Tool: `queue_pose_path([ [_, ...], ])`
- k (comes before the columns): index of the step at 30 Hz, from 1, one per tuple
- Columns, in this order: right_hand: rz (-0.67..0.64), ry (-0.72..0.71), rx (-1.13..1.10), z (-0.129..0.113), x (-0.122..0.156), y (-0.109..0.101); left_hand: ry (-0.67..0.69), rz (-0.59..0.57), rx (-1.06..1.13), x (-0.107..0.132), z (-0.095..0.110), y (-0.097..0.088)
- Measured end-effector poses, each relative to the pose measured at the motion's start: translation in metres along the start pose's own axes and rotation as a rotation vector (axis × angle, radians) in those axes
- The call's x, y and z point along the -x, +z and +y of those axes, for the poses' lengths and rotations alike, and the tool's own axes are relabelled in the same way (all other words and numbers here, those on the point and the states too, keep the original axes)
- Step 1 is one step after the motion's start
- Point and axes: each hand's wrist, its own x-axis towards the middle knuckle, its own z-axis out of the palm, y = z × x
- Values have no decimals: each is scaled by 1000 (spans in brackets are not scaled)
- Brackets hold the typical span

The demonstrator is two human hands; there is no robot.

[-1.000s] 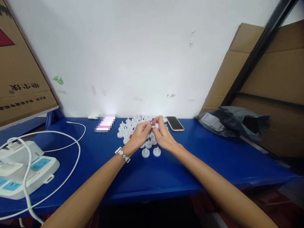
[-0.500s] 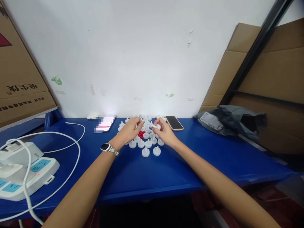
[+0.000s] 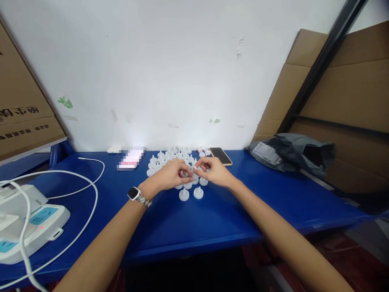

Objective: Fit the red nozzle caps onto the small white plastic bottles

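Observation:
Many white plastic caps [image 3: 184, 194], each a round base with a thin nozzle on top, stand in a cluster on the blue table. My right hand [image 3: 215, 172] is closed, pinching a white nozzle cap [image 3: 195, 167] whose tip shows at the fingertips; its base is mostly hidden. Just beside it, my left hand [image 3: 173, 174] bends over the cluster with thumb and fingers drawn together. Small red pieces [image 3: 180, 174] show between those fingers. Whether the left fingers grip one of them is hidden. A watch [image 3: 133, 194] and a bracelet are on the left wrist.
A dark-screened phone [image 3: 221, 156] lies right of the caps, and a blurred-out phone [image 3: 131, 159] lies left. A white power strip [image 3: 51, 223] with looping cables occupies the left side. A grey plastic bag [image 3: 291, 152] rests at the right. Cardboard and a white wall stand behind.
My left hand has come down and toward the right, closer to my right hand. The right hand's cap has been brought nearer the left fingers. The view has shifted slightly.

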Motion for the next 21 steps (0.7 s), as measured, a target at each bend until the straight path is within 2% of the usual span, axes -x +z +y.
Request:
queue_pose_path([
  [5,-153,30,-93,-3,4,-5,-35,-60,-77,1,-4,-7],
  [10,-267,-13,35,-8,6,-2,-87,-69,-135,3,-3,-14],
  [16,-264,-90,210,-11,5,0,-43,-34,-174,1,-7,-5],
  [21,-215,-108,325,-6,2,4,-57,-32,-126,0,-6,-4],
])
